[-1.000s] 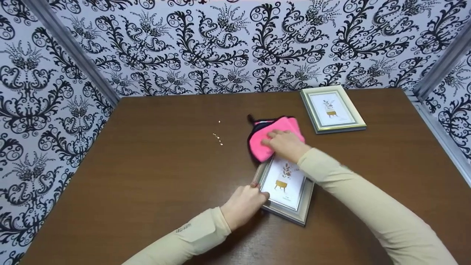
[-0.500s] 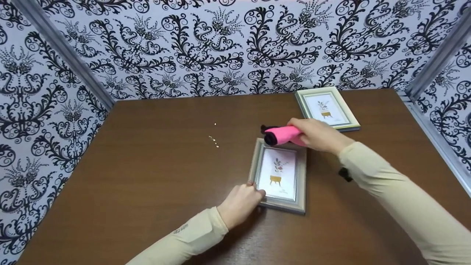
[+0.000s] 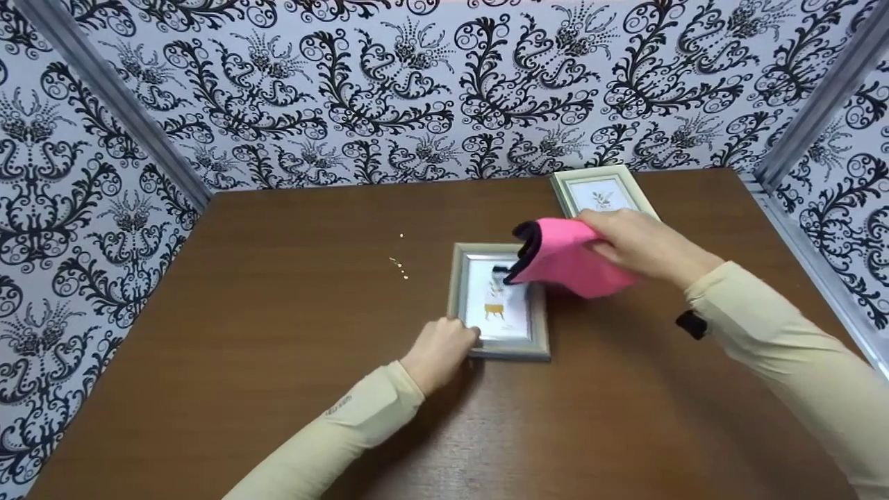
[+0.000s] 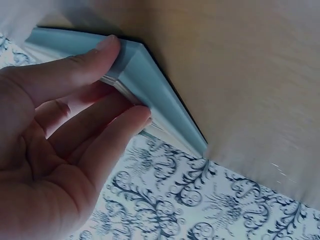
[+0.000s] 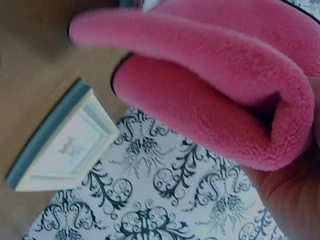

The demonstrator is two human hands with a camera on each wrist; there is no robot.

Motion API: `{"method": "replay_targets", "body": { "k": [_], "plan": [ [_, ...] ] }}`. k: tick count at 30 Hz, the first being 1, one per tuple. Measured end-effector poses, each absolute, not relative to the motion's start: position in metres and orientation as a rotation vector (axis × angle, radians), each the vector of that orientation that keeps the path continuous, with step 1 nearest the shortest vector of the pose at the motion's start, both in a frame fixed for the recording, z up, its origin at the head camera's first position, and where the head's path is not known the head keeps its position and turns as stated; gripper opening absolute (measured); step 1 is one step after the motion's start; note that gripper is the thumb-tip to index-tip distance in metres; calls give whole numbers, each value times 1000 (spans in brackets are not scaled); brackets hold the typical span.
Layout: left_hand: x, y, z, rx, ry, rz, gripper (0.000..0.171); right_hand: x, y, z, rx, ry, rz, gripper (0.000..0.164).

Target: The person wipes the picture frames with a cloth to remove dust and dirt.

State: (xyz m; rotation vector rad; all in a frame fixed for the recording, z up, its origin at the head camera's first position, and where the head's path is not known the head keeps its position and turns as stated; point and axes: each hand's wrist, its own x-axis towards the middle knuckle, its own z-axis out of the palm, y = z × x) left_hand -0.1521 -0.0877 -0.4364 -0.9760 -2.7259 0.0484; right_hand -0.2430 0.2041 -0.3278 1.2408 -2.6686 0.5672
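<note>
A picture frame [image 3: 510, 316] with a drawing of a plant in a yellow pot lies on the brown table. My left hand [image 3: 441, 351] grips its near left corner; in the left wrist view the thumb lies along the outer edge [image 4: 160, 92] and the fingers [image 4: 132, 120] curl over the other side. Above the frame's right part, my right hand [image 3: 635, 239] holds a pink cleaning cloth [image 3: 573, 257] with a dark border. The right wrist view shows this fluffy cloth [image 5: 200, 100] folded over in the hand. It covers the frame's upper right corner in the head view.
A second, cream picture frame [image 3: 569, 198] lies at the back right, partly hidden behind the right hand. Small pale specks [image 3: 398, 264] show on the table [image 3: 298, 292] left of the near frame. Patterned walls [image 3: 389, 90] enclose the back and sides.
My right hand has gathered the cloth up off the picture and moved right with it. The near frame has shifted away and left, turning straighter, with my left hand still on its corner.
</note>
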Motion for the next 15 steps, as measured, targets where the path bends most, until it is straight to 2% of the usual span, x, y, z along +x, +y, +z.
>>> {"method": "replay_targets", "body": {
  "k": [7,15],
  "plan": [
    [-179,-107,-435,-875,-2779,-36,20,-237,215,-317,1194,-2632,550,30],
    [-211,-131,-432,-708,-2844,-74,18,-237,226,-324,1190,-2590,552,26]
  ]
}}
